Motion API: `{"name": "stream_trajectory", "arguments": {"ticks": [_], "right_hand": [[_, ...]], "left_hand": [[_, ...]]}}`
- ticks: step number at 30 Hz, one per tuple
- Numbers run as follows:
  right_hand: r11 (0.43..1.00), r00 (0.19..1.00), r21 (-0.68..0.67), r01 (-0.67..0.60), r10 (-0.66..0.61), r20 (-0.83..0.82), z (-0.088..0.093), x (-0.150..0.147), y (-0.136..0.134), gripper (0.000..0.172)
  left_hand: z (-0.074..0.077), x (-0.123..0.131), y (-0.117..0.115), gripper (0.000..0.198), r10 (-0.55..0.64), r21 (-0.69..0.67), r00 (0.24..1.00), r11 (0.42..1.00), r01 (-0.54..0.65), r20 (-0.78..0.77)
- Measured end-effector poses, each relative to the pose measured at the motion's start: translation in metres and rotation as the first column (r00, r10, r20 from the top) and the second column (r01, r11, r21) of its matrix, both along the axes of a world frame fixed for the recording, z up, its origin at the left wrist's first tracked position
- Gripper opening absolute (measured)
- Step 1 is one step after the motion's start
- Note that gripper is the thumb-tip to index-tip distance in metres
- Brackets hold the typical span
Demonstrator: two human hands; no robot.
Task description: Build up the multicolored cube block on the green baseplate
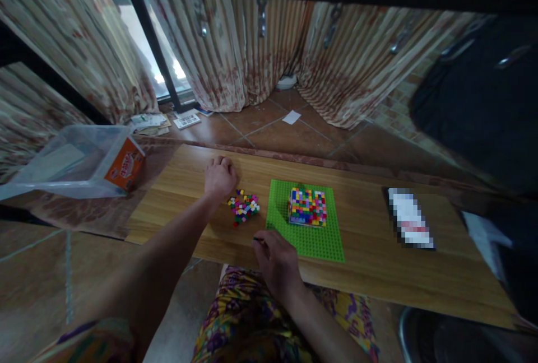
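Observation:
My left hand point(221, 177) rests on the wooden table, fingers loosely bent, with nothing seen in it. Close to its right lies a loose pile of small coloured toy bricks point(244, 207). At the near left corner of the green baseplate point(321, 245), my right hand point(277, 259) is closed in a pinch. A small dark green brick point(256, 238) shows at its fingertips, partly hidden. On the baseplate stands a block built of multicoloured bricks point(308, 206), its top a patchwork of many colours.
A clear plastic bin point(79, 167) with an orange label stands left of the wooden table point(365, 273). Toward the right end lies a phone-like object with a blurred screen point(409, 218). Patterned curtains point(227, 55) hang beyond, and papers point(291, 117) lie on the tiled floor.

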State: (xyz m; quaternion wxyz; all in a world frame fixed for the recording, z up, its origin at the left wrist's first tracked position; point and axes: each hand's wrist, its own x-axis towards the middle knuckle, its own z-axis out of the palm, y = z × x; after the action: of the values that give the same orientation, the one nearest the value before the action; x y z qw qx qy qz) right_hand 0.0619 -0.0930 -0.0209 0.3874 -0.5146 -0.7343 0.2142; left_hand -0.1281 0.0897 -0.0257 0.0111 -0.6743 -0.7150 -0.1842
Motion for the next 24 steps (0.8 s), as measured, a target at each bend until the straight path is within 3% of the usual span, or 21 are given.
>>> {"name": "stream_trajectory", "arguments": {"ticks": [8,14,24], "right_hand": [[0.98,0.974,-0.112,0.162,-0.177,-0.14,0.016,0.052,-0.015,0.014],[0.946,0.93,-0.099,0.307,-0.321,-0.179,0.015,0.074,-0.01,0.016],[0.894,0.877,-0.064,0.444,-0.448,-0.174,0.017,0.11,0.003,0.022]], "left_hand": [[-0.001,-0.001,0.0,0.029,-0.004,0.019,1.0,1.0,0.004,-0.025],[0.0,-0.002,0.003,0.03,-0.004,0.021,0.999,1.0,0.005,-0.038],[-0.001,-0.004,0.004,0.029,-0.012,0.037,0.998,0.999,0.014,-0.058]]}}
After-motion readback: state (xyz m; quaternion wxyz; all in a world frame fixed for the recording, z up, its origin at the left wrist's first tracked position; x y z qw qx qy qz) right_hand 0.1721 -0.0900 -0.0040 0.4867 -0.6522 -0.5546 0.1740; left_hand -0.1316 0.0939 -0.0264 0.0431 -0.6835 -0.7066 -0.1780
